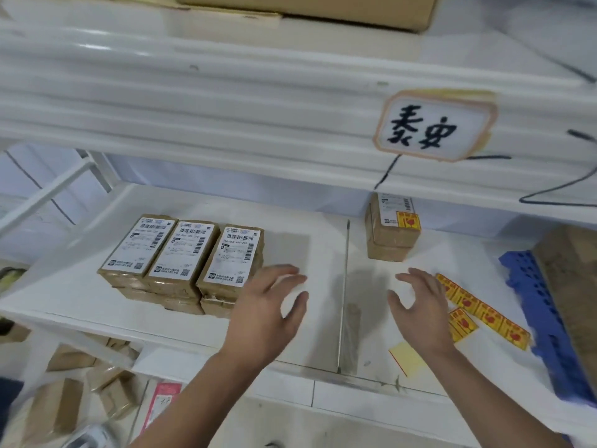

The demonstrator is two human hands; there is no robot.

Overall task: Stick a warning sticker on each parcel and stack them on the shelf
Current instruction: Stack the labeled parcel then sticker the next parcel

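Brown taped parcels with white shipping labels [181, 253] lie side by side in two layers on the left of the white shelf [80, 295]. A small stack of parcels [392, 232] at the back right carries a yellow-and-red warning sticker on top. A strip of yellow-and-red warning stickers [484, 313] lies on the shelf at the right. My left hand [269, 310] hovers open just right of the labelled parcels. My right hand [421, 302] hovers open just left of the sticker strip. Neither hand holds anything.
A yellow backing paper [407, 355] lies near the shelf's front edge. A blue plastic crate [549, 315] and a brown carton [571, 270] stand at the right. More brown parcels [80, 383] lie below at the lower left. An upper shelf bears a handwritten label [433, 126].
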